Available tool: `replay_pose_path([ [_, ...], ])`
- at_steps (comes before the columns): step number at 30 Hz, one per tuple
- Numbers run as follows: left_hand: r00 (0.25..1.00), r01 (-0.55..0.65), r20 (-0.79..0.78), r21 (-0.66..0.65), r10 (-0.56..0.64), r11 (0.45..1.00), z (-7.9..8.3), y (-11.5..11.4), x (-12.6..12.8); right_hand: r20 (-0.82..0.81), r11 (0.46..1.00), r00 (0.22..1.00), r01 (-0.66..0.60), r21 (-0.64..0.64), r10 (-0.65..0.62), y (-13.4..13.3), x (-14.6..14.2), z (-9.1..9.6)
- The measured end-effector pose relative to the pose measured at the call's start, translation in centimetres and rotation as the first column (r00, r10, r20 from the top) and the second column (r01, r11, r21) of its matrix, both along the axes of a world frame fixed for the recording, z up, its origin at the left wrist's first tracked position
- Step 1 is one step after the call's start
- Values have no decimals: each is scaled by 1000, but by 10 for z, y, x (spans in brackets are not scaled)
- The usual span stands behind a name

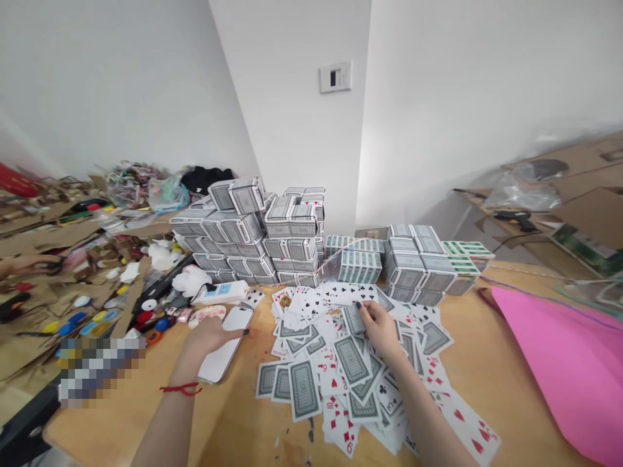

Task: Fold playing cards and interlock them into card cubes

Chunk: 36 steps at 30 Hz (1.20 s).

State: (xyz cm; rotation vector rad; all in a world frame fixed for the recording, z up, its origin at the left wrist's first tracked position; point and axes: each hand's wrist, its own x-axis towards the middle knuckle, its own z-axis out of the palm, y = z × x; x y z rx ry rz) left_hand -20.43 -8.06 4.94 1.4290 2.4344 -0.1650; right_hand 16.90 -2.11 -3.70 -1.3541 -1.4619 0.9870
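My right hand (pixel 382 331) is over a loose spread of playing cards (pixel 304 389), its fingers closed on a grey-backed playing card (pixel 352 320). Some cards lie face up, others face down. A row of face-up cards (pixel 348 292) overlaps just beyond that hand. My left hand (pixel 210 337), with a red string at the wrist, is over a phone (pixel 224 360) with a pale screen. Its thumb stretches out to the right and nothing shows in its grasp; the other fingers are partly hidden. A pink patterned object (pixel 208 315) is just past it.
Stacked blocks of grey-backed cards (pixel 233 227) rise behind the spread. More card blocks (pixel 418 259) and green-white boxes (pixel 360 263) stand to the right. A pink sheet (pixel 559 370) covers the right side. Clutter and another person's hand (pixel 29 263) are at left.
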Motion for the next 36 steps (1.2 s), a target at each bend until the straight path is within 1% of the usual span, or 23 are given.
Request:
replay_pose_path([
  [2,999,44,19,-69,-43,997,3,1,-2,4,1000,1000,3,-3,-3,0,0,0],
  [4,997,78,26,-101,-76,992,5,2,-1,3,1000,1000,13,13,-13,0,0,0],
  [7,997,79,-10,-87,-80,993,4,5,3,-4,999,1000,20,39,-20,-2,1,2],
  [11,994,77,-64,-93,-83,993,3,9,10,2,1000,1000,5,13,-5,-2,1,3],
  [14,991,95,-84,-94,-103,991,6,11,14,12,1000,1000,3,0,-3,-1,1,2],
  [19,976,126,-172,-63,-135,990,13,10,17,30,1000,999,12,3,-12,-2,1,3],
  [23,971,142,-186,-72,-153,987,13,10,19,8,1000,1000,12,-14,-11,-3,1,6],
  [25,970,133,-197,-67,-144,989,12,9,17,8,1000,1000,19,-1,-19,-4,1,6],
  [28,975,133,-171,-67,-143,989,12,8,13,6,999,1000,25,20,-25,-3,0,6],
  [31,978,156,-133,-64,-163,986,12,6,10,-2,1000,1000,10,-1,-10,-3,0,5],
  [36,982,150,-106,-47,-155,987,11,5,12,3,1000,1000,4,9,-4,-1,0,4],
])
